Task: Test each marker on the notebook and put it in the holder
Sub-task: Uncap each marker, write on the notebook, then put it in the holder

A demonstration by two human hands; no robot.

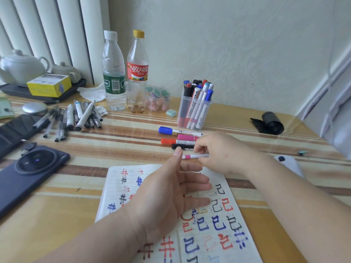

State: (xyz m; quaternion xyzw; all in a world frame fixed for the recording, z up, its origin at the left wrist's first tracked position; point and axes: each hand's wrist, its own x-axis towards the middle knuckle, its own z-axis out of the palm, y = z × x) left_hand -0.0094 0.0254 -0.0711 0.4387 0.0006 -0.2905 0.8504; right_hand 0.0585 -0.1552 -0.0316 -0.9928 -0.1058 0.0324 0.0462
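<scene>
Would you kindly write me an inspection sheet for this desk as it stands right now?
Surface: striped table under a clear cover.
Job's things: open notebook covered in coloured test marks; holder crowded with markers; four markers lying in front of it.
Clutter: pile of pens, two bottles, phone.
Hands: right hand grips a thin pink-banded marker; left hand open above the notebook, thumb by the marker's end, contact unclear.
Cables: nothing seen.
Surroundings: wall, vertical blinds.
</scene>
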